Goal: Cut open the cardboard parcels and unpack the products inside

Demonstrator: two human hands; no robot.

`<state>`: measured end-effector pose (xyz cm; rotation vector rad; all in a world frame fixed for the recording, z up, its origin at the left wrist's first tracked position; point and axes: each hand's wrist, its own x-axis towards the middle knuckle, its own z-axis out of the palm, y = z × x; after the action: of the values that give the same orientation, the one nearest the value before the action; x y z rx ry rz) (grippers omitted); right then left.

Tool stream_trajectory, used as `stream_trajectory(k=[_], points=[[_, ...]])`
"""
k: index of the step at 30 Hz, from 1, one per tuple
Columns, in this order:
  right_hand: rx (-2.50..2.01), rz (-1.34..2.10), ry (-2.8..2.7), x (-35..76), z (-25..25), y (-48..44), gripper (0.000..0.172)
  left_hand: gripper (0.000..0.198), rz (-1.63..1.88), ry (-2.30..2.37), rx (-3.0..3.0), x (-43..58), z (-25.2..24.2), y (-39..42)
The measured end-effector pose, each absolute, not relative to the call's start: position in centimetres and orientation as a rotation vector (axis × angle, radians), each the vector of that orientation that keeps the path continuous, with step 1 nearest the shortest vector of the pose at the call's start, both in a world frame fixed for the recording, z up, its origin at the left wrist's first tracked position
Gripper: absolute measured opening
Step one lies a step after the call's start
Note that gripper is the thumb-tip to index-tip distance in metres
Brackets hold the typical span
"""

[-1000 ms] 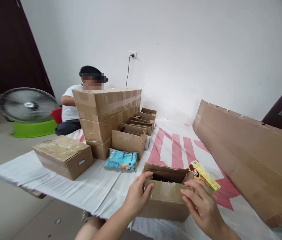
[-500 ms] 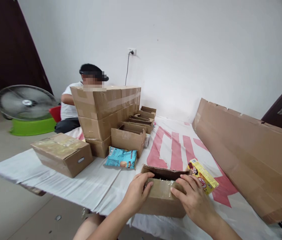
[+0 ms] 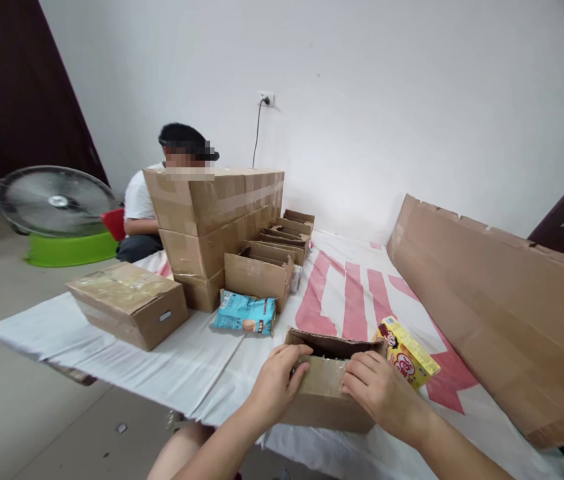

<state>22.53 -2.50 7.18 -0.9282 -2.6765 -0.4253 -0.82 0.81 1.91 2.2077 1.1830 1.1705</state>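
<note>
A small cardboard box (image 3: 329,403) stands at the near edge of the table, its top partly open and its back flap raised. My left hand (image 3: 279,380) grips its left top edge, fingers over the rim and thumb on the near side. At the right, my right hand (image 3: 379,390) has its fingers curled over the top edge, its thumb hidden. What lies inside the box is too dark to make out. Just beyond my right hand lies a yellow printed carton (image 3: 409,357). A blue snack packet (image 3: 245,312) rests farther off to the left.
Taped cardboard boxes (image 3: 219,200) are stacked at the left, with several open boxes (image 3: 257,273) beside them. A closed box (image 3: 129,300) sits at the left edge. A large cardboard sheet (image 3: 492,307) borders the right. Behind the stack sits a person (image 3: 137,203), near a fan (image 3: 57,200).
My right hand's fingers, more spread before, have drawn together and curled over the box's edge. My left hand keeps its hold. The person behind the stack has lowered an arm.
</note>
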Motion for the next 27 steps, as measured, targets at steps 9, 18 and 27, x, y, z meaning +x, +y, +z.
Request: stream_trajectory(k=[9,18,27], points=[[-0.852,-0.448,-2.695,21.7,6.6,-1.8,0.025,0.023,1.178,1.139,2.221,-0.9,2.2,0.6],[-1.067,-0.34,-2.477,20.3,6.8,-1.6,0.022,0.021,1.183,1.134,2.21,-1.0,2.0,0.6],[-1.404,0.015,-1.938,20.7,6.6,0.7,0.016,0.023,1.21,1.156,2.156,-1.3,1.7,0.5]])
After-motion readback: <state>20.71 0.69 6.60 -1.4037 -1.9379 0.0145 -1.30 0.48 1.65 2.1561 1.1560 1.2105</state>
